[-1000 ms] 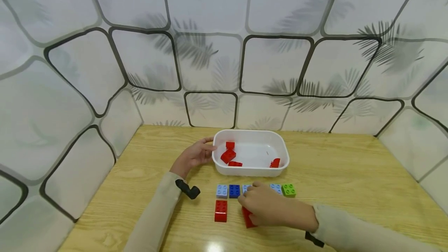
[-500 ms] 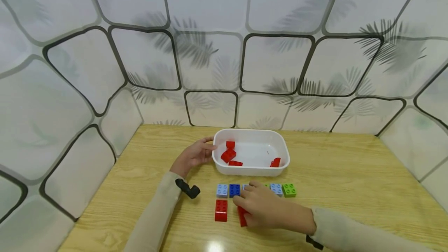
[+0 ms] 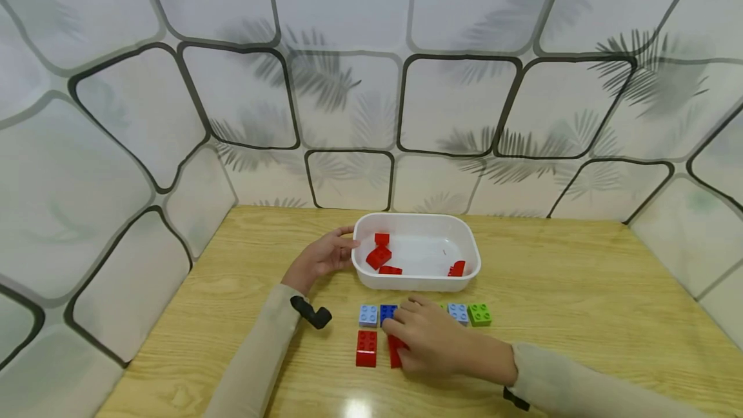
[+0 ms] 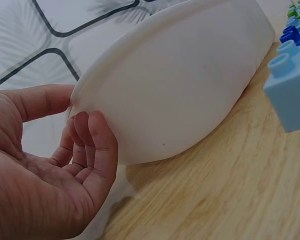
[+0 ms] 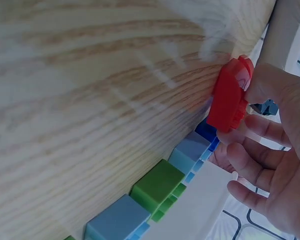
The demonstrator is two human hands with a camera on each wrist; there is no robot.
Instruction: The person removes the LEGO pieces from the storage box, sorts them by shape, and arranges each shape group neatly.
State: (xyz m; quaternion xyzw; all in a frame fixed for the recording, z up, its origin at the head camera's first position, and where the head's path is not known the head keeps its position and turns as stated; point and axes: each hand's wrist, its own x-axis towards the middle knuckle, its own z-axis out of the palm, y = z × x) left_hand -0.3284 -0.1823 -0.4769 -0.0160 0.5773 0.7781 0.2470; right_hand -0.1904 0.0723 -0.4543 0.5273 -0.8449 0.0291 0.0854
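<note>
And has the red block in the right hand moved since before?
Yes, left: in the head view, the held red block is now closer to the unmoved red block.

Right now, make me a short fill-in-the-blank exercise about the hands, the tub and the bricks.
The left hand touches the tub, which is ____.
The right hand holds a ____ brick.
In the head view, the rightmost brick is ____.

Missing words: white; red; green.

A wood-grained table [image 3: 580,295] bears a white tub [image 3: 415,283] and coloured toy bricks [image 3: 457,314].
</note>
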